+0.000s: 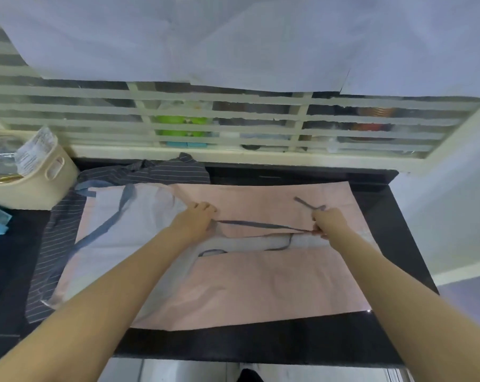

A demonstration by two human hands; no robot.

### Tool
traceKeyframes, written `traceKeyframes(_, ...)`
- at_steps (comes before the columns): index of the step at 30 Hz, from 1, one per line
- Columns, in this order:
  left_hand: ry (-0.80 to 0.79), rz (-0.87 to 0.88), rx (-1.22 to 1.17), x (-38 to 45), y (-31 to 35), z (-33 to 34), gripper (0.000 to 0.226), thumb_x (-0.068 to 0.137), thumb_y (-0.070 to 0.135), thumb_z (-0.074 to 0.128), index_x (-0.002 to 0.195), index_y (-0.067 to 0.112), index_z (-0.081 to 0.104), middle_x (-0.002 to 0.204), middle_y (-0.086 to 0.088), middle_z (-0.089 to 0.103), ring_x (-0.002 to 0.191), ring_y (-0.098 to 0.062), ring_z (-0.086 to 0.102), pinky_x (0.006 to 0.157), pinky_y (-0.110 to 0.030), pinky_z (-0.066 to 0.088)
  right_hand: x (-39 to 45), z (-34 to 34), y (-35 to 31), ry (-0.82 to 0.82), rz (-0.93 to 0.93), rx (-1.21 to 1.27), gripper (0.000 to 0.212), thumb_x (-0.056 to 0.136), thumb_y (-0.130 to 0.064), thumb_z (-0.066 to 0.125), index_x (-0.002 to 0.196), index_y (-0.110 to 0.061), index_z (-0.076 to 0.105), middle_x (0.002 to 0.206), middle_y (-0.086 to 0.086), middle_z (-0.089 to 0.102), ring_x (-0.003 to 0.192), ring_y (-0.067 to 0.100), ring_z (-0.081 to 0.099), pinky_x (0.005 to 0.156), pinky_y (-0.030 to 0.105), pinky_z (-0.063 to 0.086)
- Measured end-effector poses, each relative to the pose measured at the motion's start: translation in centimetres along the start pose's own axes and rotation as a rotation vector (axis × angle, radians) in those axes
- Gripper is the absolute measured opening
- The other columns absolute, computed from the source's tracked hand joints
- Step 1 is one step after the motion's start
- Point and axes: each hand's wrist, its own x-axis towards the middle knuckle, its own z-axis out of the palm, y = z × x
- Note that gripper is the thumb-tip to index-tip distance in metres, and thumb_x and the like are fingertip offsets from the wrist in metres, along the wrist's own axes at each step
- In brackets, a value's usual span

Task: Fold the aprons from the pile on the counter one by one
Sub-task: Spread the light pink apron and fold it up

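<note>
The pale pink cotton apron [260, 285] lies flat on the black bench [260, 346]. Its grey-blue tie strap [260, 225] runs nine-to-three, pinched taut between left hand [196, 220] and right hand [329, 223], equally near.

Home kitchen: dark counter [260, 343], louvred window [233, 117].

left hand [196, 219]: arm extended, fingers curled, grip pinched | right hand [328, 220]: arm extended, grip pinched
</note>
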Motion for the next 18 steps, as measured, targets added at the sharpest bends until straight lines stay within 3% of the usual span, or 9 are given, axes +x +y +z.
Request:
traceKeyframes(3, -0.011, 0.002, 0.015, -0.5, -1.5, -0.2, 0.056, 0.093, 0.017, 0.050, 0.145, 0.014, 0.027, 0.150, -0.003, 0.026, 0.136, -0.024, 0.024, 0.104, -0.035, 0.033, 0.5, 0.9, -0.4, 0.003, -0.068, -0.193, 0.015, 0.091, -0.010, 0.049, 0.098, 0.003, 0.052, 0.094, 0.015, 0.057, 0.107, 0.036, 0.056, 0.082, 0.034, 0.043)
traceKeyframes(6, 0.069, -0.040, -0.137, -0.9, -3.8, -1.0, 0.053, 0.087, 0.009, 0.052, 0.138, 0.016, 0.039, 0.144, -0.002, 0.036, 0.130, -0.021, 0.032, 0.099, -0.034, 0.039, -0.1, 3.0, -3.6, 0.134, -0.166, -0.526, 0.043, 0.093, -0.016, 0.047, 0.130, 0.003, 0.039, 0.126, 0.020, 0.047, 0.121, 0.036, 0.043, 0.094, 0.038, 0.039)
traceKeyframes(9, 0.276, -0.104, -0.237, -1.3, -6.5, -1.7, 0.046, 0.086, 0.001, 0.046, 0.130, 0.011, 0.047, 0.138, -0.005, 0.042, 0.121, -0.025, 0.041, 0.094, -0.035, 0.041, -0.1, 6.6, -7.2, 0.007, -0.398, -0.583, 0.045, 0.094, -0.011, 0.045, 0.136, -0.001, 0.032, 0.139, 0.019, 0.034, 0.113, 0.032, 0.045, 0.083, 0.034, 0.040)
traceKeyframes(12, 0.377, -0.224, -0.302, -1.1, -8.6, -2.4, 0.044, 0.092, 0.000, 0.041, 0.135, 0.007, 0.042, 0.142, -0.008, 0.041, 0.119, -0.031, 0.048, 0.093, -0.037, 0.041, -0.3, 11.4, -9.9, -0.184, -0.561, -0.601, 0.047, 0.094, -0.009, 0.047, 0.139, -0.004, 0.034, 0.142, 0.015, 0.032, 0.119, 0.030, 0.044, 0.085, 0.029, 0.039)
traceKeyframes(14, 0.347, -0.263, -0.323, -0.6, -9.3, -3.0, 0.046, 0.094, 0.000, 0.039, 0.139, 0.009, 0.040, 0.143, -0.010, 0.041, 0.116, -0.031, 0.052, 0.093, -0.036, 0.040, -0.9, 14.1, -11.1, -0.239, -0.623, -0.655, 0.047, 0.094, -0.006, 0.047, 0.139, -0.006, 0.034, 0.139, 0.013, 0.035, 0.118, 0.029, 0.046, 0.090, 0.033, 0.044)
traceKeyframes(18, 0.137, -0.262, -0.117, 1.2, -10.6, -3.8, 0.051, 0.090, -0.003, 0.043, 0.139, 0.014, 0.041, 0.138, -0.008, 0.046, 0.121, -0.029, 0.048, 0.097, -0.037, 0.039, -0.1, 17.2, -11.9, -0.274, -0.655, -0.775, 0.047, 0.092, -0.001, 0.045, 0.138, -0.007, 0.034, 0.136, 0.013, 0.038, 0.114, 0.030, 0.050, 0.090, 0.038, 0.050)
